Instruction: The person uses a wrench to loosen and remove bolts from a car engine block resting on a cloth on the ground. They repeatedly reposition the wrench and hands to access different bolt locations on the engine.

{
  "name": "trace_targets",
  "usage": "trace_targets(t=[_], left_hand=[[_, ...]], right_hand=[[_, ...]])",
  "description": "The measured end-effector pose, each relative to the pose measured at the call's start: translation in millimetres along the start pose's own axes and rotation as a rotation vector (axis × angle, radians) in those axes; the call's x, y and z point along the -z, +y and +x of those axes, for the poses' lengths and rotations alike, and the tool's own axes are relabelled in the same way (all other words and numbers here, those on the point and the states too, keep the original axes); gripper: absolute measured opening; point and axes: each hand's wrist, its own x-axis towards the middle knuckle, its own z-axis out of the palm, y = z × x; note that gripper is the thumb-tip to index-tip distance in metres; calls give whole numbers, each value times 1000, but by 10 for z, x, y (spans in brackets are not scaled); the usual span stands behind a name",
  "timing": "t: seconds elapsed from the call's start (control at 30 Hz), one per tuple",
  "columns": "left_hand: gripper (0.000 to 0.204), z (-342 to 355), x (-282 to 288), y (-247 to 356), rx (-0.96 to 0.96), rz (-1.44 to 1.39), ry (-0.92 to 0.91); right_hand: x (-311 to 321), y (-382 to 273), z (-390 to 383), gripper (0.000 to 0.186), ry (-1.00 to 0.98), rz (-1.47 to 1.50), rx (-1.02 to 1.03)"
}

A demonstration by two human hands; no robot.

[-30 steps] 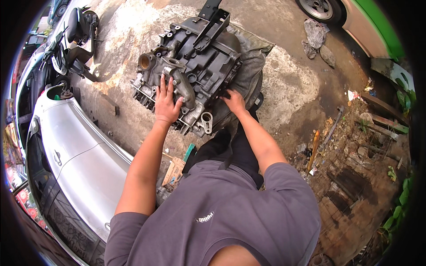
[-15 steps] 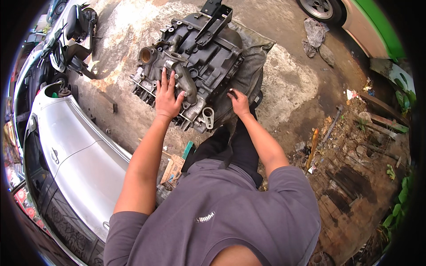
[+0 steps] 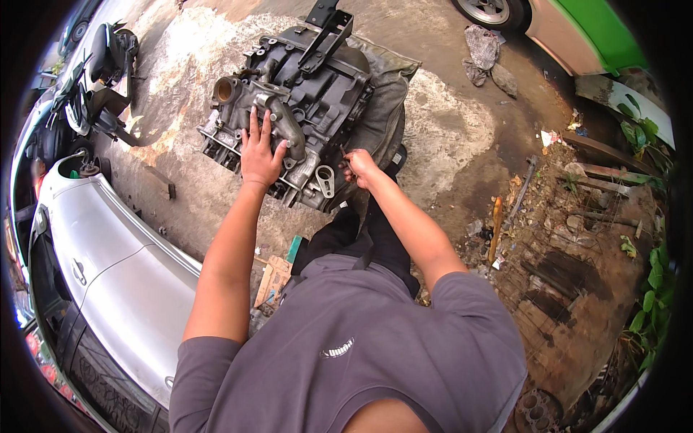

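A dark, greasy engine (image 3: 317,85) lies in front of me on a grey cloth-like cover (image 3: 386,94). My left hand (image 3: 261,157) rests with spread fingers on the metal pipe casting (image 3: 289,128) at its near left side. Beside that casting gapes a round, rust-brown opening (image 3: 225,89). To the right of the engine's near corner, my right hand (image 3: 359,169) is closed, its fingers curled around a small, thin dark piece (image 3: 343,151) that looks like a bolt. An oval-ended metal bracket (image 3: 325,181) sits on the near edge, between my hands.
On the left stand a silver car (image 3: 119,249) and a motorcycle (image 3: 101,86). A green and cream vehicle (image 3: 570,32) is at the far right. Crumpled cloth (image 3: 482,47), wood pieces (image 3: 496,231) and rubble lie on the right. Near my legs is a cardboard piece (image 3: 274,278).
My right hand has turned and come slightly closer to the engine, and the thin dark piece now shows in its fingers. My left hand stays on the casting. The whole view has shifted.
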Motion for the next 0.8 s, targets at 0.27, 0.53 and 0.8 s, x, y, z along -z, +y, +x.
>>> trace_targets(t=[0.27,0.53,0.8], left_hand=[[76,-5,-45,-37,-5,17,40],[76,-5,-25,-29,14,26,14],[75,-4,6,-11,13,3,13]], right_hand=[[-169,-94,-105,13,46,-113,35],[-277,-18,27,15,125,-22,31],[-357,-106,92,13,140,-108,9]])
